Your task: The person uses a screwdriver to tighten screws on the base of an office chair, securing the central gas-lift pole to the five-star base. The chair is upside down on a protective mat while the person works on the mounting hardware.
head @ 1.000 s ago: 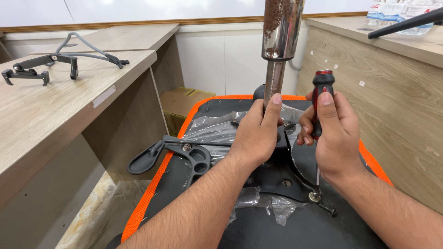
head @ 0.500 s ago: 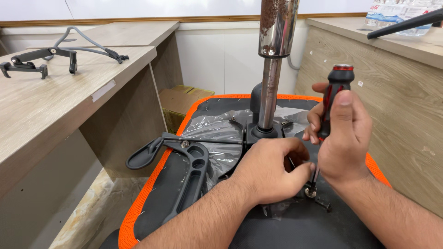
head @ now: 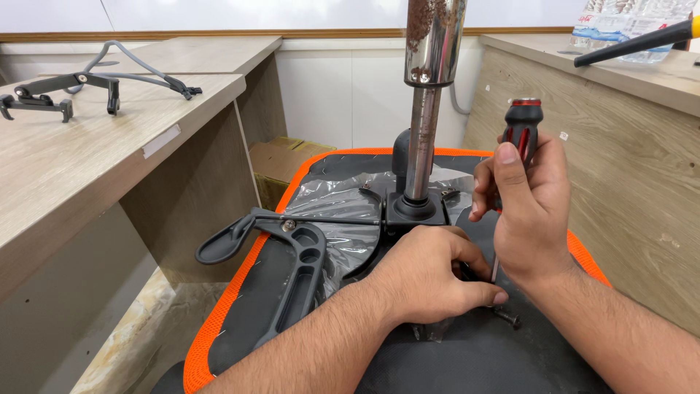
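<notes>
An upturned office chair seat [head: 240, 299], black with an orange mesh rim, lies below me. Its rusty chrome gas cylinder [head: 426, 95] stands upright from the black mechanism plate [head: 415, 211]. My right hand [head: 529, 211] grips a red-and-black screwdriver [head: 519, 128] held upright, tip down on the seat underside. My left hand [head: 430, 273] rests on the seat beside the screwdriver tip, fingers pinched at something hidden beneath them. A dark screw [head: 507, 317] lies on the seat just right of my left fingertips.
A black armrest bracket with lever [head: 292, 252] lies across the seat's left side over clear plastic wrap [head: 343, 211]. Wooden desks stand left [head: 87, 168] and right [head: 627, 146]. A grey metal frame part [head: 73, 87] sits on the left desk. A cardboard box [head: 281, 157] stands behind.
My left hand let go of the gas cylinder and came down to the seat beside the screwdriver tip. My right hand with the screwdriver stayed nearly in place.
</notes>
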